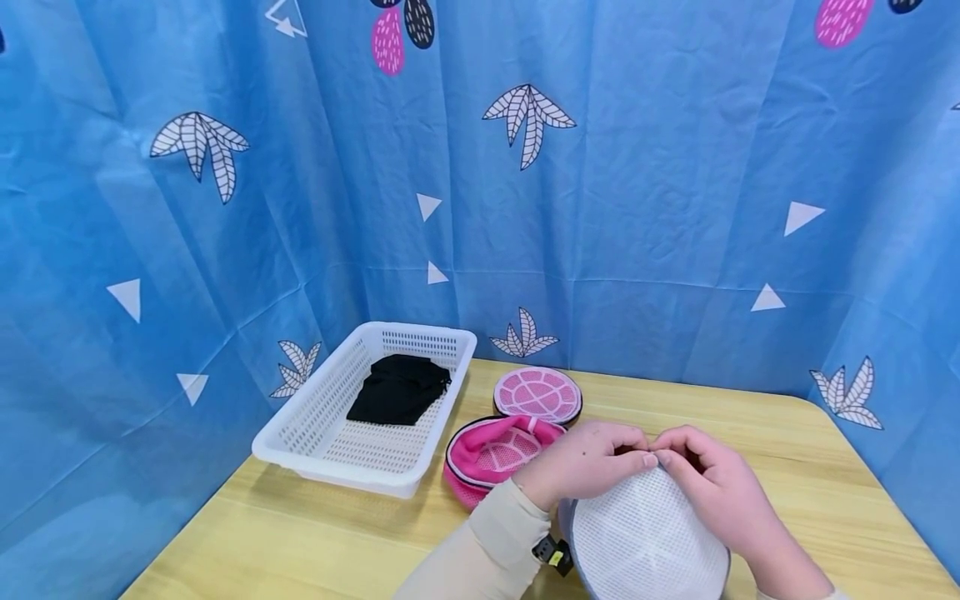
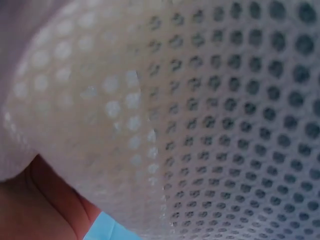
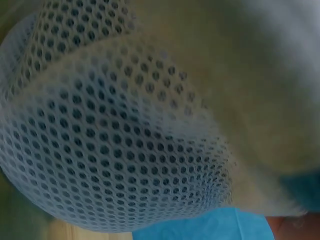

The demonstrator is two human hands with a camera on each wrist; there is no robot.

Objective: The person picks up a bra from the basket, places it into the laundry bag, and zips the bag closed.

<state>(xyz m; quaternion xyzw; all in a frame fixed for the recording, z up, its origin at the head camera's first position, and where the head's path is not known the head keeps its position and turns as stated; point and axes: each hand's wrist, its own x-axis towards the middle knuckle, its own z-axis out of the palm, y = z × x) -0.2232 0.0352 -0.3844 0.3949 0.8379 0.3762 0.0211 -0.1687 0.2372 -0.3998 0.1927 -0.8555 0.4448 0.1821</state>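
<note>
A white mesh laundry bag (image 1: 648,533) with a grey rim stands at the near right of the table. My left hand (image 1: 592,462) and right hand (image 1: 716,487) meet at its top edge, and both pinch the rim between thumb and fingers. What lies between the fingertips is too small to tell. White mesh (image 2: 240,115) fills most of the left wrist view, with part of a hand at the lower left. The right wrist view shows the mesh (image 3: 115,135) bulging outward. Just left of my left hand lies an open pink mesh laundry bag (image 1: 480,454).
Behind the open pink bag sits a round, pink-topped mesh bag (image 1: 537,394). A white plastic basket (image 1: 300,433) on the left holds folded black cloth (image 1: 400,389). Blue patterned curtains (image 1: 637,208) enclose the wooden table (image 1: 300,533) at the back and sides.
</note>
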